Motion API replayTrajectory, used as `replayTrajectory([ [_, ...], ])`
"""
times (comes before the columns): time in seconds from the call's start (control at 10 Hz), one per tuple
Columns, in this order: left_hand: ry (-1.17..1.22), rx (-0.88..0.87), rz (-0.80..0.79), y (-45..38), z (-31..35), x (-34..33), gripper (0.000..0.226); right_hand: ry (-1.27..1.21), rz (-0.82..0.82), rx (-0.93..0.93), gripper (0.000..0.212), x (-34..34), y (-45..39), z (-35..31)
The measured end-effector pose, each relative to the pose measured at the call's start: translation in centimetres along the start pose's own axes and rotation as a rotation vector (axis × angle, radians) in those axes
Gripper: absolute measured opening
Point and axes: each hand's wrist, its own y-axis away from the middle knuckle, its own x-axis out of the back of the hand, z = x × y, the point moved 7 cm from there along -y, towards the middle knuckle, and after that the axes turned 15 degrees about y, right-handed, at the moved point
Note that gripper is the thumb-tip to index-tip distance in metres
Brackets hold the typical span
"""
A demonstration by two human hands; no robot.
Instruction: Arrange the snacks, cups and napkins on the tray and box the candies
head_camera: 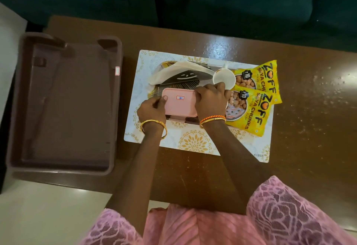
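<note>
Evidently boxing step: both hands press pink lid (pixel 180 102) onto candy box, box sitting on dark tray (pixel 185 82) atop patterned placemat (pixel 195 144). Left hand (pixel 152 110) clasps lid's left end, thumb on top; right hand (pixel 210 97) clamps right end. Next move likely needs even downward press to seat lid. Candies hidden under lid; box body mostly covered. White cup (pixel 224 79), napkin (pixel 166 72), two snack packets (pixel 257 97) close by. Second cup not discernible.

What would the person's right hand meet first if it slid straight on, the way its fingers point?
Probably the white cup: the right hand points away from the person, its fingertips nearly at the cup's rim, though depth is unclear.
</note>
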Motion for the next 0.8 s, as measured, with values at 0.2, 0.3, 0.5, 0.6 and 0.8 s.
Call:
replayTrajectory([
  [0.2, 0.045, 0.006, -0.035, -0.3, -0.6, -0.1, 0.033, -0.018, 0.026, -0.035, 0.027, 0.0, -0.1, -0.1],
  [0.3, 0.039, -0.006, -0.042, -0.2, -1.0, -0.1, 0.033, -0.015, 0.01, -0.045, 0.027, -0.1, 0.2, 0.0],
  [0.5, 0.011, -0.01, 0.041, 0.9, -0.1, 0.1, 0.031, -0.175, 0.036, -0.088, 0.03, 1.2, 1.9, 0.7],
  [0.6, -0.054, -0.097, 0.082, 2.2, 1.3, 0.5, 0.028, -0.266, 0.097, -0.135, 0.027, 2.4, 2.9, 1.6],
  [0.8, -0.254, -0.427, -0.131, 8.8, 3.0, -0.8, 0.017, -0.286, 0.135, -0.182, 0.025, 2.8, 7.4, 3.9],
])
